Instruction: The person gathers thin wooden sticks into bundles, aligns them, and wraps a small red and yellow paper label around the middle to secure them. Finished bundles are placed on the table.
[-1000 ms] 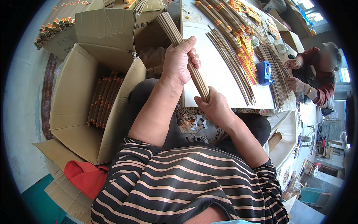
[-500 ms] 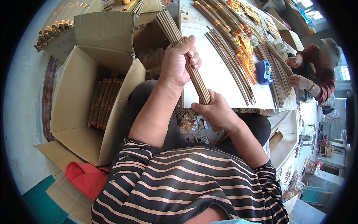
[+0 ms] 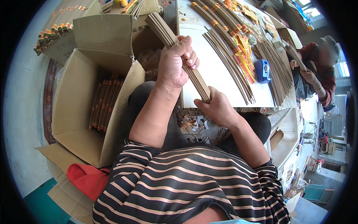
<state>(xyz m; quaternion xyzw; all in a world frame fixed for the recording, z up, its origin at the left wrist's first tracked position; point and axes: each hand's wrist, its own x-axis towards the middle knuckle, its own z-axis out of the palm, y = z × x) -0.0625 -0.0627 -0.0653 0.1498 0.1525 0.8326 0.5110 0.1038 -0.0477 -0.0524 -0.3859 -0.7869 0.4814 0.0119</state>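
- With the clock centred on the view, the bundle (image 3: 195, 82) of brown sticks was at 12, aslant, its upper end toward 11 and its lower end toward 5.
- The left hand (image 3: 175, 62) had its grip closed round the bundle near the middle.
- The right hand (image 3: 219, 108), at 3, touched the lower end with the thumb beside it; its other fingers were mostly hidden, so how far that grip was closed could not be told.
- The desk (image 3: 207, 69), at 1, bore loose sticks (image 3: 228, 67) between 1 and 2, with red-and-yellow strips (image 3: 244, 56) and a blue device (image 3: 263, 71) at 2.
- A co-worker (image 3: 328, 89) between 2 and 3 held some sticks too.
- An open box (image 3: 69, 104) at 9 contained banded rolls (image 3: 106, 102).
- A red cloth (image 3: 87, 181) lay at 8, near the box.
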